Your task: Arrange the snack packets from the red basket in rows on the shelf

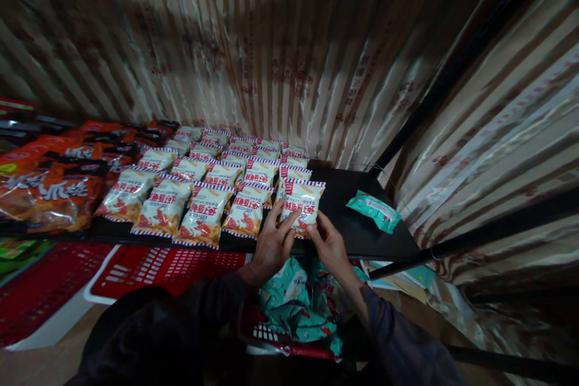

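Observation:
A white snack bag (307, 196) with red lettering and a striped top edge stands at the right front of the bag rows, its face toward me. My left hand (272, 244) grips its lower left side, with fingers lying over the front. On the lower right corner, my right hand (332, 247) pinches the bag between thumb and fingers. To the left, several matching snack bags (205, 211) lean in rows on the black shelf (344, 235). A single teal packet (374, 211) lies on the shelf right of my hands.
Orange snack bags (67, 193) fill the shelf's left part. Below my hands, a red basket (266, 335) holds teal bags (294, 295). Another red basket (167, 262) is under the shelf. Black posts (402, 132) and striped sheeting (271, 42) bound the back and right.

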Available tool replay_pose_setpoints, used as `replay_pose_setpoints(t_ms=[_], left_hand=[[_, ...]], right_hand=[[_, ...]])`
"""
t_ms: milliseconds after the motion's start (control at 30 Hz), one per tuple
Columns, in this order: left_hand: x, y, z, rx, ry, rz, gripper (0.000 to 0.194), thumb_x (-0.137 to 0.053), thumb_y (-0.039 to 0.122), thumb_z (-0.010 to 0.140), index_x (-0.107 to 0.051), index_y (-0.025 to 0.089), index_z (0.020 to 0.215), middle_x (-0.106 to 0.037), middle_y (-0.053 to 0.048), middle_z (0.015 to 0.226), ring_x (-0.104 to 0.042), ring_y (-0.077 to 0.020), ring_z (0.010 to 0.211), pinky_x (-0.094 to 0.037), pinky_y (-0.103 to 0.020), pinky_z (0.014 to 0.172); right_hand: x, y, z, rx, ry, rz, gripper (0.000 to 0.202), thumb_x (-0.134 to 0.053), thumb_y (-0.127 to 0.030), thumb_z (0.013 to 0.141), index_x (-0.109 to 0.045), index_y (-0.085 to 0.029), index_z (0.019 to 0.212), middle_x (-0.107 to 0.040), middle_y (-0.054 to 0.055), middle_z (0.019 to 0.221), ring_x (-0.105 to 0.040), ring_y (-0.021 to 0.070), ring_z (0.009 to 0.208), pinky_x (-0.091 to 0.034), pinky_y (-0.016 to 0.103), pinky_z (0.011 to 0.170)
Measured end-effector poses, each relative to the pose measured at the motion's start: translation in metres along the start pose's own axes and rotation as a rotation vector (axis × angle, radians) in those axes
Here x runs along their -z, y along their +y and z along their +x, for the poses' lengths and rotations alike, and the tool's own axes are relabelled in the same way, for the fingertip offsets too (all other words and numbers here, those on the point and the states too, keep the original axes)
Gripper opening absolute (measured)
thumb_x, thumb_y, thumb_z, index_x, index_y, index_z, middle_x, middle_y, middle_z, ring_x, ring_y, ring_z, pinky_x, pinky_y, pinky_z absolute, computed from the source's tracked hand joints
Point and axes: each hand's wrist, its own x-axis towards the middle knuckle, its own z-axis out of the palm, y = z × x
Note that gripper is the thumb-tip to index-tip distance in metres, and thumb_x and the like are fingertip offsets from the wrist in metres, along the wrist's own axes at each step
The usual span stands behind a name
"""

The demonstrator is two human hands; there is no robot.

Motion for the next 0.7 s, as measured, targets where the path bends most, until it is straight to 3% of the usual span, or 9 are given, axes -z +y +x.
replay_pose_setpoints(t_ms=[333,700], left_hand=[[-0.006,-0.019,-0.004,-0.008,0.03,0.121,0.051,-0.048,0.008,0.088,-0.049,0.023,0.136,-0.031,-0.014,0.15,-0.041,-0.0306,0.136,-0.053,-0.044,0.099],[-0.002,-0.015,-0.008,-0.036,0.012,0.246,0.052,-0.048,0.01,0.088,-0.045,0.019,0.139,-0.028,-0.017,0.153,-0.036,-0.0342,0.139,-0.044,-0.05,0.107]], right_hand=[[-0.008,0.007,0.012,0.101,0.045,-0.282,0.039,-0.059,-0.038,0.086,-0.063,-0.022,0.121,-0.068,0.01,0.117,-0.064,0.0251,0.106,-0.051,0.041,0.094],[-0.012,0.012,0.013,0.128,0.031,-0.304,0.038,-0.058,-0.036,0.086,-0.063,-0.021,0.12,-0.067,0.011,0.116,-0.065,0.024,0.104,-0.055,0.038,0.088]])
